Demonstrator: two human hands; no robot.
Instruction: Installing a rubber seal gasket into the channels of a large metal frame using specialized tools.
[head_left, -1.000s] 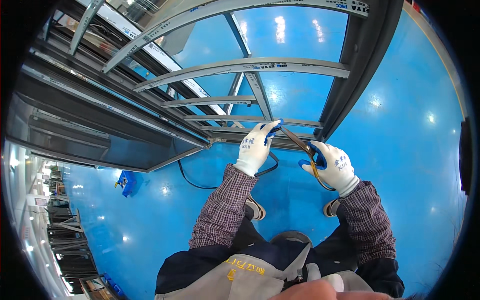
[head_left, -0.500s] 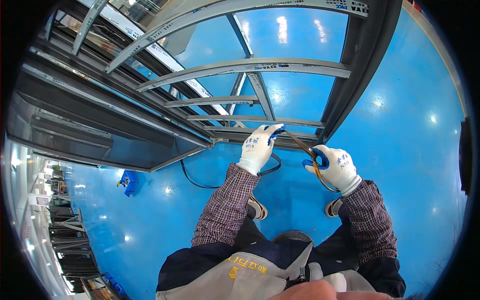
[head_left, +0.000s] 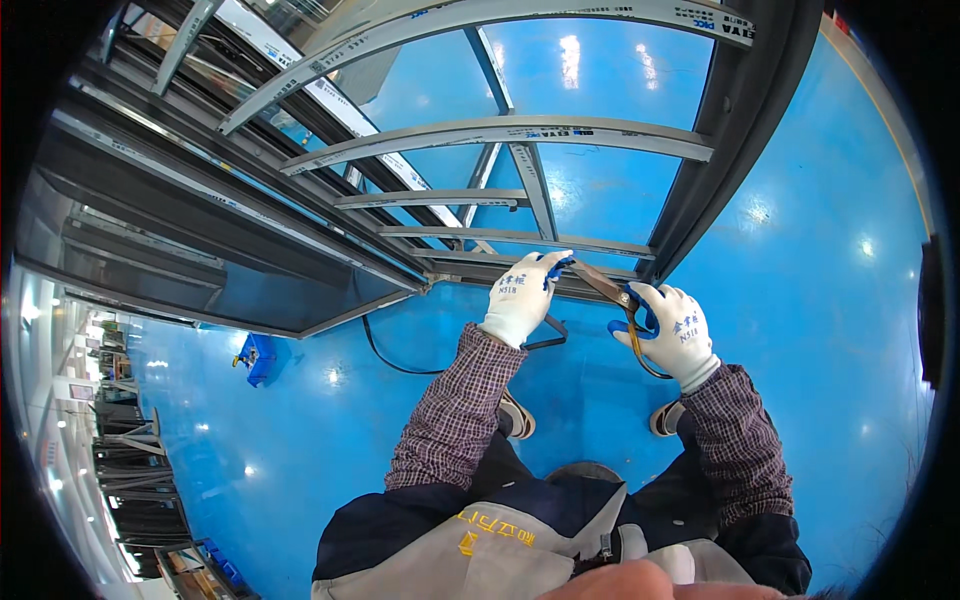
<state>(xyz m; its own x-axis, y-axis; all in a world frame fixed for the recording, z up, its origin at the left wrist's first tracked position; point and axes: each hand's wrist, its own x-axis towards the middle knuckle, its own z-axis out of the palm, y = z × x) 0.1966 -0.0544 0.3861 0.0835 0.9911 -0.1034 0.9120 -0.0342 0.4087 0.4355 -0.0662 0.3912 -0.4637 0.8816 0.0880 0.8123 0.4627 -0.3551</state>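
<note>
My right hand, in a white glove with blue palm coating, grips scissors with dark blades and gold-coloured handles. One handle loop hangs below the fingers. The blades point up and left to the fingertips of my left hand, gloved the same way. Its fingers are pinched together on what looks like the end of a thin black rubber strip; the end itself is hidden by the fingers. From below that hand the strip loops leftward over the floor. Whether the blades touch the strip cannot be made out.
Ahead stands a large grey metal frame with several crossbars, close beyond my hands. A dark-framed glazed panel is at the left. On the blue floor lies a blue bin. Racks of dark profiles line the far left.
The scissors have turned slightly, their blades showing broader side-on. The strip's loop below my left hand has shifted to a sharper bend. Both hands stay nearly in place.
</note>
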